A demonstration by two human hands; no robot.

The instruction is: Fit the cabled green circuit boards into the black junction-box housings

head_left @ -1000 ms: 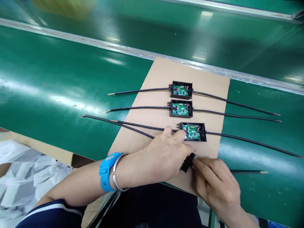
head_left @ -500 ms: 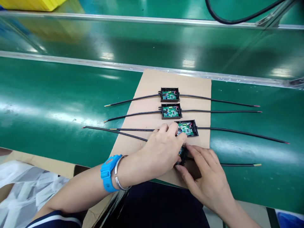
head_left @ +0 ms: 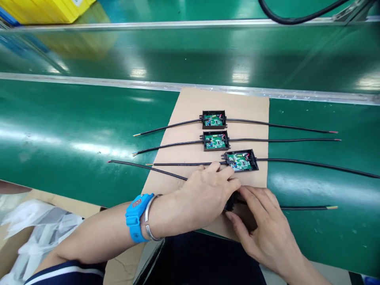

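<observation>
My left hand (head_left: 204, 192) is closed over a black plastic circuit-board case (head_left: 230, 202) at the near end of the cardboard, hiding most of it. On the case's right end, the thumb and fingers of my right hand (head_left: 263, 221) grip its edges. One black cable (head_left: 148, 167) runs out to the left from under my left hand; another cable (head_left: 308, 208) with a stripped end emerges past my right hand. Just beyond my left fingers lies an open case (head_left: 242, 160) with a green board inside. Two similar open cases, a middle one (head_left: 215, 141) and a far one (head_left: 213, 119), lie behind it.
The cardboard sheet (head_left: 184, 103) lies on a green bench (head_left: 74, 118). A metal rail (head_left: 118, 82) runs along the back. Above stand a yellow bin (head_left: 53, 10) and a thick black cable (head_left: 293, 19). White plastic wrapping (head_left: 38, 225) is at lower left.
The view has shifted slightly, so the bench items appear a little further right. My left hand now covers more of the held case, and the nearest open case shows more fully.
</observation>
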